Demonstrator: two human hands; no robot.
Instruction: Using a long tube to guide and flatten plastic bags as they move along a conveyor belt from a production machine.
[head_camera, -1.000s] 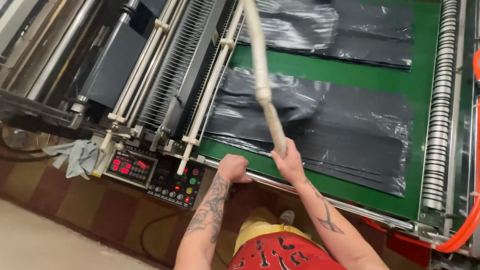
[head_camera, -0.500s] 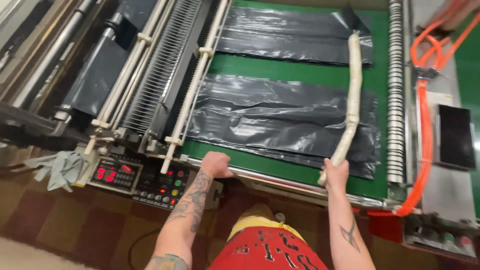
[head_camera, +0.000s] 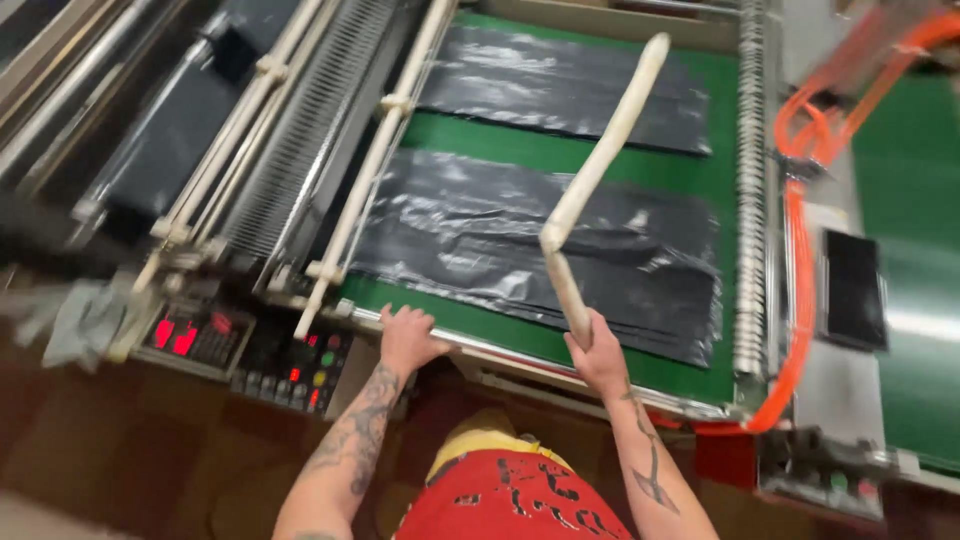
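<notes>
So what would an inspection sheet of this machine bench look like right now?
Surface: green machine bed, flat.
Job's things: pale bent stick raised over the near stack of black plastic sheets; a second stack lies behind.
Clutter: grey rag at the left.
Hands: right hand grips the stick; left hand rests on the bed's front edge.
Cables: orange hoses run along the right.
Surroundings: control panel with red lights; white rollers.
</notes>
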